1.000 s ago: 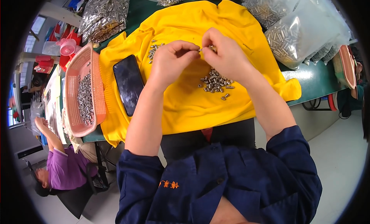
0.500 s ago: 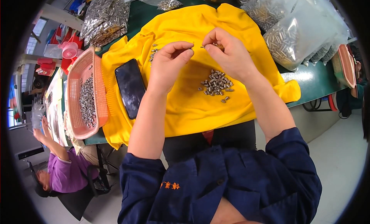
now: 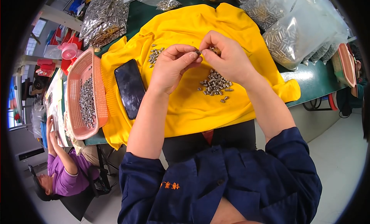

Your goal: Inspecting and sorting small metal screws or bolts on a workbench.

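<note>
The left hand [image 3: 167, 69] pinches a small metal piece [image 3: 198, 53], its long axis seemingly pointing toward the right hand [image 3: 228, 58], whose thumb and forefinger meet it while holding brassy bits [image 3: 215, 50]. A pile of metal cylinders [image 3: 217, 83] lies bodyward, nearer the right hand than the left

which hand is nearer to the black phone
Left. The left hand is raised just beyond and to the right of the phone; the right hand is farther off to the right, past the left hand.
</note>
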The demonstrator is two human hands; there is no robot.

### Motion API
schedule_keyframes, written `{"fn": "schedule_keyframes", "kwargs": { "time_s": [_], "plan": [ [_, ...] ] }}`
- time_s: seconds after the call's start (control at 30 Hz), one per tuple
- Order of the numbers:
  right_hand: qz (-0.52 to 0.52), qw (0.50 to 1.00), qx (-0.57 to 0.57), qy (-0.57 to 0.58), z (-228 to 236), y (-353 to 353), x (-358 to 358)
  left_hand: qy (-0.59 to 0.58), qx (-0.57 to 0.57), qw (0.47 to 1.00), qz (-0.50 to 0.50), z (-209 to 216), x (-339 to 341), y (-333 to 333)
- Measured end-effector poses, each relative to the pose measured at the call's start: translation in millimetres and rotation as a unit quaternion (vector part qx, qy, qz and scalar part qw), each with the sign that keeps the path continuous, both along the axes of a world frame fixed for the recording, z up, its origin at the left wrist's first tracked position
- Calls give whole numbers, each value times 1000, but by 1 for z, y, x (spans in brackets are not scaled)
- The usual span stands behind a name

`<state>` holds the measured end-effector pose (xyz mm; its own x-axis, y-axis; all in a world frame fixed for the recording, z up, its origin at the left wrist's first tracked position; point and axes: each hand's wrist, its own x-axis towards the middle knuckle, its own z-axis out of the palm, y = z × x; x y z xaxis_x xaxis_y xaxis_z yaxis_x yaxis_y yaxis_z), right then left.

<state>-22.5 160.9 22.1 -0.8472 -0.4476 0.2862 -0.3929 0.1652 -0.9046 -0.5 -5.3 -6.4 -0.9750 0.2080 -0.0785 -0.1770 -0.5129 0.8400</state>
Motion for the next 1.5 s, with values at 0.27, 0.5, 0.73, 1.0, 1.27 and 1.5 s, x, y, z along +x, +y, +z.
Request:
{"fn": "schedule_keyframes", "kwargs": {
  "time_s": [0.27,0.5,0.73,1.0,1.27,1.5],
  "plan": [
    [-33,995,63,73,-7,-6,1,53,-130,989,50,2,1,3],
    [-77,996,-2,-35,-4,11,-13,75,-459,884,-50,10,11,6],
    [-88,995,-34,-15,-2,9,-15,227,-583,776,81,35,-15,-40],
    [-92,996,-5,-23,-2,8,-11,246,-799,547,-47,15,-71,-89],
    [-83,996,-14,4,-7,3,-12,242,-759,604,37,22,-66,-91],
    [-70,997,-5,-29,-6,5,-11,114,-283,950,62,41,-10,0]
  ]
}}
